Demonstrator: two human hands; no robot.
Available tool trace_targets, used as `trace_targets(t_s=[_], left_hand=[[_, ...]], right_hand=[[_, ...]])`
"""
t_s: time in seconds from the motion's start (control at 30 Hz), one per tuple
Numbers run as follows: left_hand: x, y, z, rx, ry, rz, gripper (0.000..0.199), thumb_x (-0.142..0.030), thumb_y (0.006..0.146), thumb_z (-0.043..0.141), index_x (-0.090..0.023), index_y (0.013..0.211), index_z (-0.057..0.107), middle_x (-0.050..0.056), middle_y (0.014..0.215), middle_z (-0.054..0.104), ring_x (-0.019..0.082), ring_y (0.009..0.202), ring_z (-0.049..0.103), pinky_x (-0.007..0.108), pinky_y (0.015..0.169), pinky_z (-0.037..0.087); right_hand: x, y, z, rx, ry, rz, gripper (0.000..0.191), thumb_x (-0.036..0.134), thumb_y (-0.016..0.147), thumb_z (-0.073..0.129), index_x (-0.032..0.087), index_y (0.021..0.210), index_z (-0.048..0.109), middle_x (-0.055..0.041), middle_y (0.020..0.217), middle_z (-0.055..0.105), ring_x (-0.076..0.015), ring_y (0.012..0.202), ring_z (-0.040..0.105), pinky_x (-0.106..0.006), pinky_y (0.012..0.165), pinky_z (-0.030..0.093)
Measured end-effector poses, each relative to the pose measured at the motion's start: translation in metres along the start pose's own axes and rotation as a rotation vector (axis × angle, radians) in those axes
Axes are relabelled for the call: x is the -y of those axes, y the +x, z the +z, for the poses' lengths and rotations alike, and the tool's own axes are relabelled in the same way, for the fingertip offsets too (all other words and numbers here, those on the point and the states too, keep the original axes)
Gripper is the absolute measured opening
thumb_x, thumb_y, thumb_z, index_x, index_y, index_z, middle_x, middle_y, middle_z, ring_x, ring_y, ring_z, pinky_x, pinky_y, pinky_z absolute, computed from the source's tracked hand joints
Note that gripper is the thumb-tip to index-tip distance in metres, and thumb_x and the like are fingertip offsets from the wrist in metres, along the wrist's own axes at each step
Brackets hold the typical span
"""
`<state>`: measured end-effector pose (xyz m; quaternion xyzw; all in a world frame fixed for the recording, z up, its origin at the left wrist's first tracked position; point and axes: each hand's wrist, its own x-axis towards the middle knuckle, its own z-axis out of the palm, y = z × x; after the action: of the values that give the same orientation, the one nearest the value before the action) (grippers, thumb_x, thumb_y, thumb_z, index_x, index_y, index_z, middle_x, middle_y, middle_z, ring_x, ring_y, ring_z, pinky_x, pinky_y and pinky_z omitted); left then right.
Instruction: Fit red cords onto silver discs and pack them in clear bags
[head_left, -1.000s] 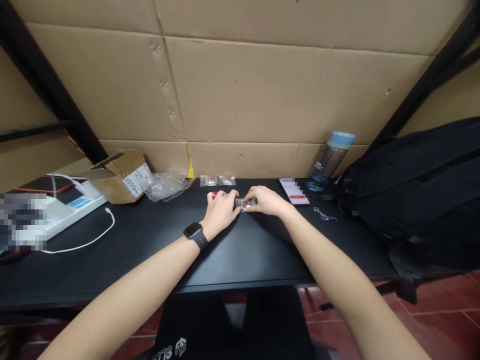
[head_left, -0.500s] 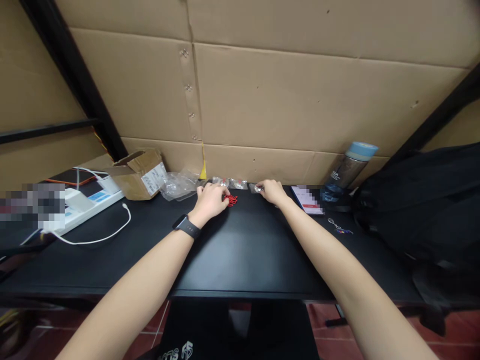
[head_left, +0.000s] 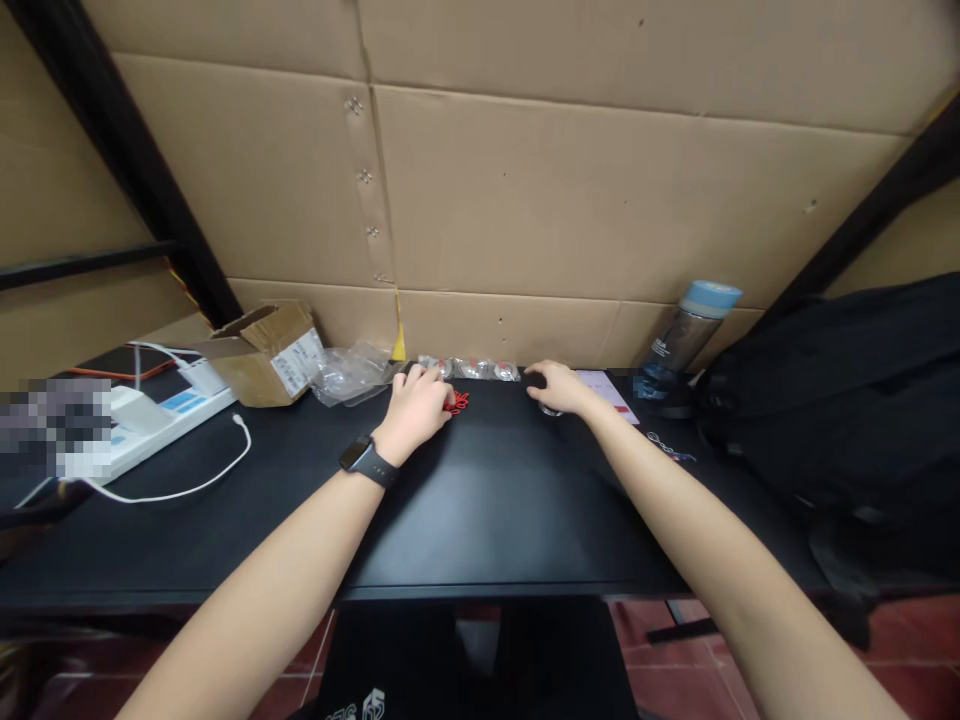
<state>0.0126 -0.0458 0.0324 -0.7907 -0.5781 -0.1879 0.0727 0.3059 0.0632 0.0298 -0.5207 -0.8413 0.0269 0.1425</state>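
Note:
My left hand [head_left: 417, 408], a dark watch on its wrist, rests near the back of the black table. Its fingers are bent, and a bundle of red cord [head_left: 458, 403] shows at the thumb and forefinger. Behind it, small round items in clear plastic packets [head_left: 472, 369] lie in a row along the cardboard wall. To the right of that row is my right hand [head_left: 561, 387], thumb and forefinger apart, with nothing visible between them. A shiny round edge [head_left: 550, 410] shows on the table just under this hand; the rest of it is hidden.
Left of my hands are crumpled clear plastic [head_left: 351, 374], an open cardboard box [head_left: 262, 360] and a white power strip [head_left: 161, 425] with a cable. On the right are a phone [head_left: 611, 392], a keychain [head_left: 667, 448], a blue-lidded bottle [head_left: 686, 335] and a black bag [head_left: 840, 420].
My right hand has let go of a packet, which now lies at the right end of the row, and has moved right towards the phone. My left hand stays by the red cord.

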Motion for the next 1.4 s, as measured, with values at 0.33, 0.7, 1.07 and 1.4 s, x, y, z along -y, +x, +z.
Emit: trace_targets(t_s=[0.33, 0.7, 1.07, 1.4], left_hand=[[-0.005, -0.003, 0.005, 0.032, -0.001, 0.061, 0.015, -0.019, 0.088, 0.064, -0.021, 0.076, 0.073, 0.013, 0.102, 0.065, 0.034, 0.108, 0.051, 0.044, 0.085, 0.034], [-0.041, -0.003, 0.002, -0.062, -0.351, 0.036, 0.008, -0.024, 0.094, 0.062, -0.023, 0.088, 0.067, 0.002, 0.094, 0.075, 0.023, 0.099, 0.062, 0.039, 0.089, 0.028], [-0.054, -0.007, -0.01, -0.082, -0.563, -0.043, 0.008, -0.033, 0.085, 0.074, -0.025, 0.084, 0.075, -0.001, 0.093, 0.078, 0.022, 0.096, 0.069, 0.04, 0.095, 0.038], [-0.048, -0.003, 0.007, -0.092, -0.909, -0.069, 0.013, -0.034, 0.085, 0.073, -0.025, 0.092, 0.08, 0.002, 0.096, 0.08, 0.022, 0.09, 0.073, 0.035, 0.088, 0.054]], right_hand=[[-0.017, -0.054, -0.009, 0.053, 0.197, -0.038, 0.034, 0.024, 0.086, 0.07, 0.02, 0.119, 0.072, -0.0083, 0.115, 0.077, -0.0226, 0.096, 0.073, -0.035, 0.091, 0.056], [-0.006, -0.068, -0.024, -0.076, 0.216, -0.089, 0.029, 0.021, 0.085, 0.07, 0.021, 0.114, 0.072, -0.0074, 0.11, 0.077, -0.0244, 0.096, 0.073, -0.039, 0.092, 0.055], [0.063, -0.078, -0.011, -0.158, 0.867, -0.246, 0.045, 0.03, 0.081, 0.077, 0.025, 0.124, 0.064, -0.0081, 0.122, 0.072, -0.0242, 0.114, 0.07, -0.039, 0.096, 0.056], [0.087, -0.084, -0.003, -0.184, 1.062, -0.266, 0.046, 0.033, 0.081, 0.079, 0.025, 0.123, 0.062, -0.0085, 0.124, 0.07, -0.0252, 0.119, 0.068, -0.038, 0.098, 0.056]])
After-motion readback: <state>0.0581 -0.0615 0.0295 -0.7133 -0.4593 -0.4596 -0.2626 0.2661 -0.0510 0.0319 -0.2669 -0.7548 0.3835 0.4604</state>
